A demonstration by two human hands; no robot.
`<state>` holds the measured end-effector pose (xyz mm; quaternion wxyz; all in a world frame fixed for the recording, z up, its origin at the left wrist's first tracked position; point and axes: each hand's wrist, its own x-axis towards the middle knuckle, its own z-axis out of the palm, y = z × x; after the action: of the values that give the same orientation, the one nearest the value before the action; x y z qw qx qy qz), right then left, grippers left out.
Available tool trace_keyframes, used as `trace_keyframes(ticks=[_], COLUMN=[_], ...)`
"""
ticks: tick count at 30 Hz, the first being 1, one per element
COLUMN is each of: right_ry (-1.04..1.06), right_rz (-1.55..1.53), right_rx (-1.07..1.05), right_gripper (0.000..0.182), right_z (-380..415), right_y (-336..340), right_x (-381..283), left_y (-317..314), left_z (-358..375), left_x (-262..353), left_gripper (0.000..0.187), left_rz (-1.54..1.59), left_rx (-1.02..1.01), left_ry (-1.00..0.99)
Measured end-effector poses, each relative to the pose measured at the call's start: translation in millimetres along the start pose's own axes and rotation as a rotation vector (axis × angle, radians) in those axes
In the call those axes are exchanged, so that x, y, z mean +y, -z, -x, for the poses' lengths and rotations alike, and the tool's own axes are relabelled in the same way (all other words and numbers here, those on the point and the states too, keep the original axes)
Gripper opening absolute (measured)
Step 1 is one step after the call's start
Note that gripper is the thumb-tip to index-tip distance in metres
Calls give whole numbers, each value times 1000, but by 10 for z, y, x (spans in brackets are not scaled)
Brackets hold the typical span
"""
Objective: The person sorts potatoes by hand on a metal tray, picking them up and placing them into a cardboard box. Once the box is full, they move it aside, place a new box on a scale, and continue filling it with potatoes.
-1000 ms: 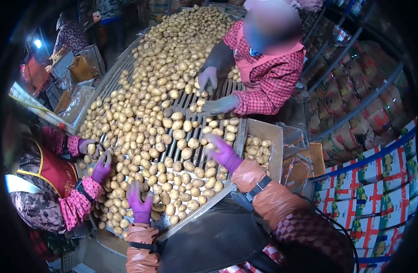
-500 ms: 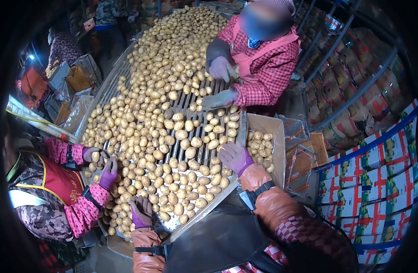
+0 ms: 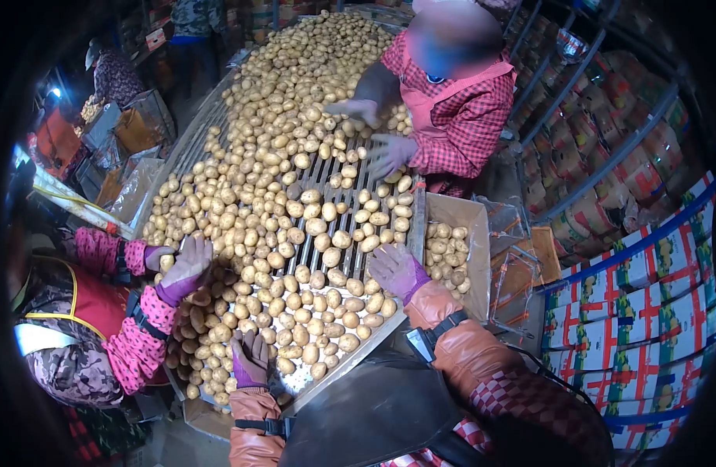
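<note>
Potatoes (image 3: 256, 187) cover a slatted sorting table (image 3: 319, 183), thickest at its far end. My left hand (image 3: 251, 359), in a purple and grey glove, rests against potatoes at the near left, fingers stretched upward and nothing in its grasp. At the table's right edge, my right hand (image 3: 401, 272), gloved alike, is spread over the potatoes there with its palm down. Between my hands, loose potatoes (image 3: 319, 319) lie on a pale flat surface at the near end. What is under my right palm is hidden.
Across the table a person in a checked jacket (image 3: 474, 117) reaches over potatoes; another in a dotted sleeve (image 3: 144, 342) works at the left. A carton of potatoes (image 3: 478, 249) stands against the right side. Stacked printed boxes (image 3: 630, 335) line the right.
My left hand has shifted slightly right and up; my right hand moved slightly left. Potatoes on the slats have shifted a little. Both co-workers' hands have moved.
</note>
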<state>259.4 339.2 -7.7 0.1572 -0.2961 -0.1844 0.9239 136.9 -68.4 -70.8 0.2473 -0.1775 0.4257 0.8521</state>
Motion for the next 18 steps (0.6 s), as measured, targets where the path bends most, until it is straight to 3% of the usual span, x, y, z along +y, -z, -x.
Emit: trace_keyframes(ticks=[8, 18], right_ry=[-36, -85], right_rz=[62, 35], right_rx=[-10, -83], right_gripper=[63, 58], right_z=[-16, -100], right_y=[-110, -169], right_x=[126, 263], left_y=[44, 128], left_z=[87, 158], left_x=[105, 103], left_gripper=[67, 63], left_rz=[-18, 29], left_rx=[-37, 13], left_ry=[12, -13])
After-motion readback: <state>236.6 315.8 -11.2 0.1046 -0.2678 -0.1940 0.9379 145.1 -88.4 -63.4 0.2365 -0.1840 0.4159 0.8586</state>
